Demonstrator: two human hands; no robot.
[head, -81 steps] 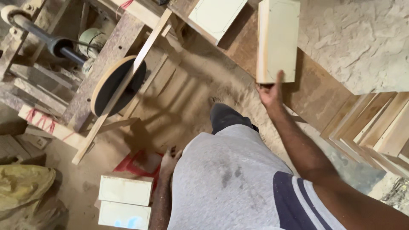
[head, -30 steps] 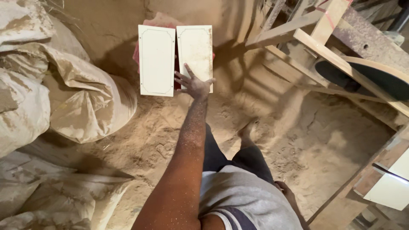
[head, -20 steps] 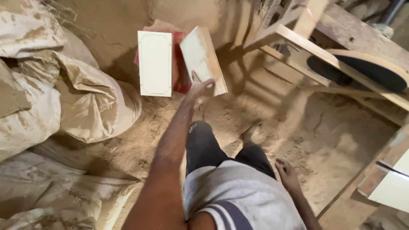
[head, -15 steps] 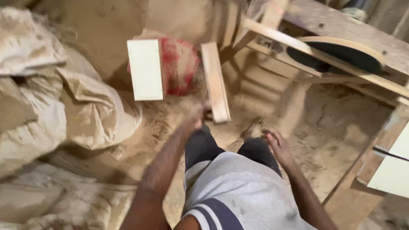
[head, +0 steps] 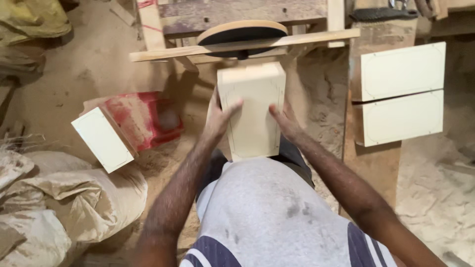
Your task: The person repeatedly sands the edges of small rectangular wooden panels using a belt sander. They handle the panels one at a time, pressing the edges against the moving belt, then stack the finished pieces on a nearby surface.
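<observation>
Hands: left [head: 217,114], right [head: 287,121] grip pale wooden block [head: 252,111] sides.

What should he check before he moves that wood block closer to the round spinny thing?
1. Both hands on the block: left hand and right hand grip the pale wood block on each side. Ok.
2. Fingers away from the sanding disc: apart. Ok.
3. Block against the wooden rail: its top edge is close to it; cannot tell if they touch.
4. Disc spinning: cannot tell.
5. Spare blocks on the right, out of the way: ok.
</observation>
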